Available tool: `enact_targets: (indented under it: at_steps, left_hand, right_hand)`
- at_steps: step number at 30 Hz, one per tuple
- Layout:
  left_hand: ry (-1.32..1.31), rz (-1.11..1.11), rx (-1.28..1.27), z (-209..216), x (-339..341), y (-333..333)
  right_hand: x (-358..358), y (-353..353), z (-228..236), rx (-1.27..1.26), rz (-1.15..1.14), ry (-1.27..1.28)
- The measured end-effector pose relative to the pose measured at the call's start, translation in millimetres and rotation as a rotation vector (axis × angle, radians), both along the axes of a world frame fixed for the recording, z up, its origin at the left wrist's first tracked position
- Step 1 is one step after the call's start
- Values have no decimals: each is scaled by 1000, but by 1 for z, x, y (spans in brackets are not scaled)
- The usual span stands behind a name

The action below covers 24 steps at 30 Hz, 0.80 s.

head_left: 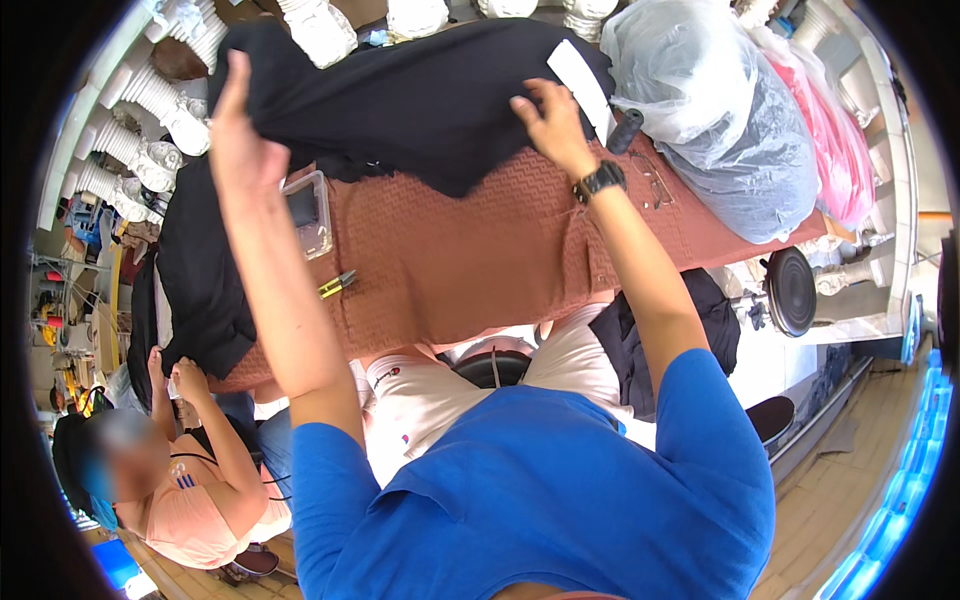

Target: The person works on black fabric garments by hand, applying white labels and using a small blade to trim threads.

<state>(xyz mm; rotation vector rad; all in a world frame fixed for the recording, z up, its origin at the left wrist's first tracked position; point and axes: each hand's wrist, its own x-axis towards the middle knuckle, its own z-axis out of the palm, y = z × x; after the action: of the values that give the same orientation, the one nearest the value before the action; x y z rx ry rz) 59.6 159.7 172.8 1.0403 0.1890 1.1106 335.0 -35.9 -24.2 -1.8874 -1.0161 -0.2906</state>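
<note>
A large black cloth or garment (pixel 400 95) stretches across the far side of the table, its left end raised. My left hand (pixel 243 145) is at that left end, slightly blurred, with the fingers stretched upward and the thumb apart. Over the cloth's right part is my right hand (pixel 553 122), fingers spread, with a black watch (pixel 600 182) on the wrist. Just beyond the right fingers, a white paper strip (pixel 580 85) lies along the cloth's right end.
Brown textured cloth (pixel 450 250) covers the table. On it are yellow-handled thread snips (pixel 338 284), a clear plastic box (pixel 310 215), a black roll (pixel 626 132) and eyeglasses (pixel 655 187). Stuffed plastic bags (pixel 720 120) stand right. At left, a co-worker (pixel 205 490) handles black fabric (pixel 200 270).
</note>
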Motion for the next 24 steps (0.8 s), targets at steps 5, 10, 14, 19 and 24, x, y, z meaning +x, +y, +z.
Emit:
enact_targets:
  at_steps: [5, 10, 14, 19, 24]
  left_hand:
    - [-137, -208, 370, 74, -73, -54]
    - [-150, -348, 423, 73, -106, -101]
    - [-103, -368, 412, 62, -104, -122]
    - [423, -316, 436, 52, -78, -146]
    - [683, -122, 604, 23, -50, -130]
  right_hand:
    - [63, -20, -57, -250, -299, -51]
    - [71, -8, -38, -106, -345, -145]
    - [112, 1, -9, -44, -427, -167]
    - [18, 10, 75, 285, 163, 187]
    - [-153, -52, 151, 179, 1278, 707]
